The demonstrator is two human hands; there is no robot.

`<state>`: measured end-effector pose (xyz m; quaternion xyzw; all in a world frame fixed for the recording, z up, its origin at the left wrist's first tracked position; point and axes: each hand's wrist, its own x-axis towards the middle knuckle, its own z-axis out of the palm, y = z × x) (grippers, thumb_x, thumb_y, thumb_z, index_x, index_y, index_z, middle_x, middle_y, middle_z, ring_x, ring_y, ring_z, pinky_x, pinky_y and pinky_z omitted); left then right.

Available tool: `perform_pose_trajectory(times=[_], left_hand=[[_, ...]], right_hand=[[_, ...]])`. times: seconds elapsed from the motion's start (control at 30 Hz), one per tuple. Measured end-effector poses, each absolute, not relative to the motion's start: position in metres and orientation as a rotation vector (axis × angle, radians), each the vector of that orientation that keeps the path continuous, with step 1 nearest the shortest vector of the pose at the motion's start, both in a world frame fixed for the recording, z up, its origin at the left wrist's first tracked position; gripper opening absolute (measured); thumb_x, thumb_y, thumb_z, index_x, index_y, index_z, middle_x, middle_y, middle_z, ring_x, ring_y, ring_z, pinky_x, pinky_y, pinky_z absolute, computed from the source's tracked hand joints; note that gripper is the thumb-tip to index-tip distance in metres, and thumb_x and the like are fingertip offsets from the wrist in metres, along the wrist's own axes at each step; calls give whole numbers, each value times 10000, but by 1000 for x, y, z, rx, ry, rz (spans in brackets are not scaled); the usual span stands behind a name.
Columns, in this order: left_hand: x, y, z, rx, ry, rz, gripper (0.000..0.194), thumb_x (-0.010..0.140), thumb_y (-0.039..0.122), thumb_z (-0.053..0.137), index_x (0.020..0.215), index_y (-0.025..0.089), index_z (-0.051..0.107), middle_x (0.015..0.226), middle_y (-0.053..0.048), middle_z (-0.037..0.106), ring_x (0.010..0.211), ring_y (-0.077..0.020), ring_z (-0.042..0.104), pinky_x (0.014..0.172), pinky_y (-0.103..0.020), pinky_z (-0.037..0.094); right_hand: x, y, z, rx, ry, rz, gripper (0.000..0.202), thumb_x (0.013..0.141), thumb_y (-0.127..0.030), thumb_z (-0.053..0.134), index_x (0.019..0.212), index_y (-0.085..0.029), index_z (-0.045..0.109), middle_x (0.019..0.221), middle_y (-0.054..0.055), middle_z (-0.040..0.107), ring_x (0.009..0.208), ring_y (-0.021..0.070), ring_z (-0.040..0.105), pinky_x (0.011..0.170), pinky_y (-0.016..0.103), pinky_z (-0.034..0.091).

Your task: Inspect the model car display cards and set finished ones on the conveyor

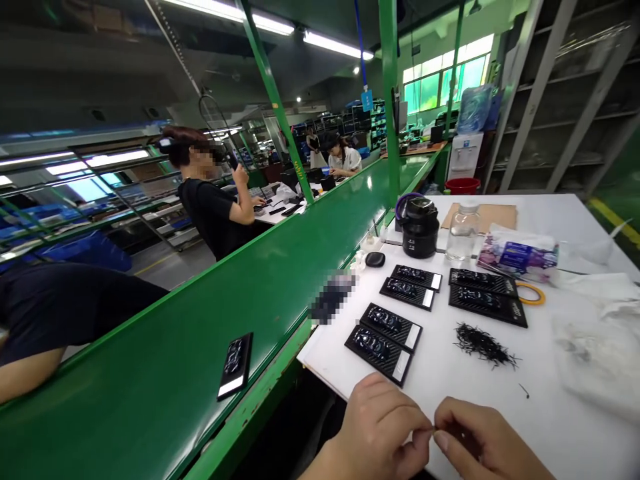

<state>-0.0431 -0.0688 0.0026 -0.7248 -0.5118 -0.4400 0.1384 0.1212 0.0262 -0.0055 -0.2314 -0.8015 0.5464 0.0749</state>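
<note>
My left hand (383, 427) and my right hand (480, 437) meet fingertip to fingertip over the near edge of the white table (345, 370). Both are closed in a pinch; whatever lies between the fingertips is too small to make out. Beyond them is a loose pile of short black strips (483, 345), with one stray black piece (524, 391) nearer me. Black textured rectangular panels with glossy raised middles lie in pairs: one pair (383, 337) just past my left hand, another (410, 285) farther back, and a third (485, 297) to the right.
Left of the table runs a green conveyor belt (165, 373) carrying one black panel (236, 365). At the table's back stand a black jar (420, 227) and a clear bottle (463, 233). Yellow tape (537, 293) and a tissue pack (520, 257) lie right. A person (213, 200) works across the belt.
</note>
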Motion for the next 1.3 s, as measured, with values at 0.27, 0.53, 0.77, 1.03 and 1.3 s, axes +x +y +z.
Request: perform_pose_trajectory(times=[0.27, 0.53, 0.77, 1.03, 1.3], left_hand=[[-39, -70, -1, -2206, -1565, -1205, 161, 750, 73, 564, 852, 197, 552, 664, 9, 684, 547, -121, 578, 549, -297, 404], [-102, -108, 2, -2433, -1583, -774, 355, 808, 131, 576, 1156, 203, 583, 1042, -87, 756, 905, -208, 701, 812, -365, 556], [-305, -268, 43, -1621, -2332, 208, 624, 762, 69, 431, 1365, 128, 581, 1440, -172, 564, 1376, -390, 478, 1105, -611, 402], [-337, -254, 35, -1960, -2538, 536, 804, 776, 146, 489, 1555, 268, 331, 1513, -43, 512, 1427, -299, 436, 1188, -486, 343], [-304, -225, 34, -1194, -3123, -620, 960, 724, 484, 677, 1537, 183, 264, 1347, -102, 640, 1283, -347, 559, 1155, -471, 336]], right_hand=[[121, 25, -1, -627, -2422, 1456, 167, 884, -244, 477, 722, -204, 487, 632, -32, 514, 588, 140, 474, 569, 259, 332], [132, 31, -6, -365, -2537, 865, 257, 916, -158, 392, 669, -210, 342, 575, -38, 464, 508, 111, 448, 506, 253, 298], [138, 37, -9, -291, -2538, 673, 268, 963, -138, 374, 712, -211, 316, 605, -52, 455, 510, 104, 423, 511, 269, 260], [137, 51, -6, -502, -2544, 846, 308, 1007, -204, 296, 703, -218, 249, 611, -40, 409, 541, 139, 358, 540, 309, 226], [146, 64, -6, -658, -2484, 835, 332, 1021, -251, 338, 692, -224, 303, 606, -20, 472, 540, 158, 441, 549, 332, 250]])
